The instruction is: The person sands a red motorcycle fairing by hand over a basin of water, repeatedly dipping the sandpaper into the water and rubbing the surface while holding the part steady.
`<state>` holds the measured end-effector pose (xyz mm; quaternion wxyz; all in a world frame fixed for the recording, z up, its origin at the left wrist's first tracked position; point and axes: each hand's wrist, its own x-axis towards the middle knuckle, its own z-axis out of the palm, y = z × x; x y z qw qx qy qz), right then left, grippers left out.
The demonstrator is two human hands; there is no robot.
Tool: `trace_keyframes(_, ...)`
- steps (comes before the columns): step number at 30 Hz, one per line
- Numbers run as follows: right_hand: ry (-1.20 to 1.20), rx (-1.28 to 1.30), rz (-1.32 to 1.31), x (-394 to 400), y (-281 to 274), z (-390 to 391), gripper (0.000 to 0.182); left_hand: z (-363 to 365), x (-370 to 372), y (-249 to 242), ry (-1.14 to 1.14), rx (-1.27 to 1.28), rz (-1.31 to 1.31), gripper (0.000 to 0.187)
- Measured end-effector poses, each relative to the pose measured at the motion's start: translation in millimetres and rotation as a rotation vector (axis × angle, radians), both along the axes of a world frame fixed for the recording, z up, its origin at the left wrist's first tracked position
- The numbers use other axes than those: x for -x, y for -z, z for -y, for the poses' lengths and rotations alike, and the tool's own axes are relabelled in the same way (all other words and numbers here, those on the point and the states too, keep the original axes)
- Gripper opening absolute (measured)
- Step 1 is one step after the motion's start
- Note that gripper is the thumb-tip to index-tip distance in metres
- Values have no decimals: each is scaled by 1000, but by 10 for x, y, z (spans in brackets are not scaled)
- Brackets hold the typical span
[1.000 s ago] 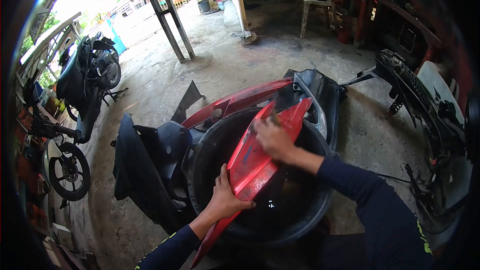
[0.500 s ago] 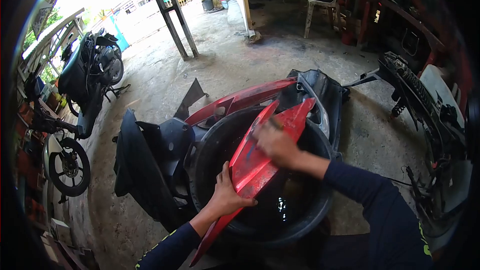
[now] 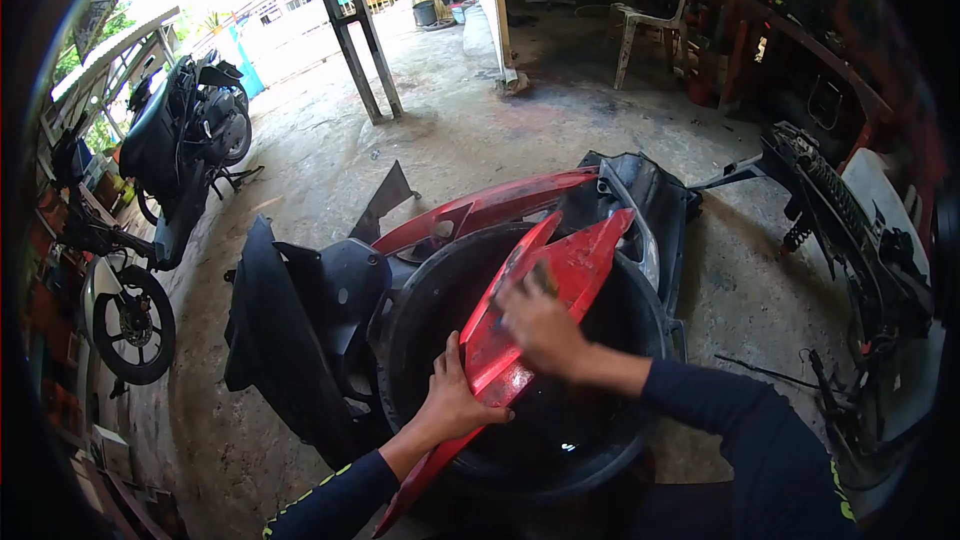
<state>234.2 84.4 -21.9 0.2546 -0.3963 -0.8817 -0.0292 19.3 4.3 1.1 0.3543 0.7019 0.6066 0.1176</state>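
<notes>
- The red panel (image 3: 512, 377) is held slantwise above the large black tub (image 3: 414, 352); in this view both pointed ends are seen past the rim.
- By the left grip (image 3: 455, 402) the panel is held at its lower part, with the thumb on one edge and the fingers on the other.
- In the right grip (image 3: 545, 332), which is somewhat blurred, a small piece (image 3: 543, 278) is held against the panel face.
- Between the panel and the tub wall, open room is left on both sides.
- Close to the tub, black fairing (image 3: 285, 340) is placed at left, and a second red panel (image 3: 490, 202) behind the far rim.
- The tub is stood on a rough concrete floor (image 3: 440, 145), which is open further beyond these parts.
- At far left a motorcycle (image 3: 185, 145) is seen, at right a dark frame (image 3: 815, 175) with a spring, and further back a chair (image 3: 660, 18).
</notes>
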Motion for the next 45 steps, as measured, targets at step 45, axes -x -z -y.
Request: trace_keyframes(45, -19, 17, -81, -560, 275, -801, 36, -41, 21, -35, 9, 58, 41, 156)
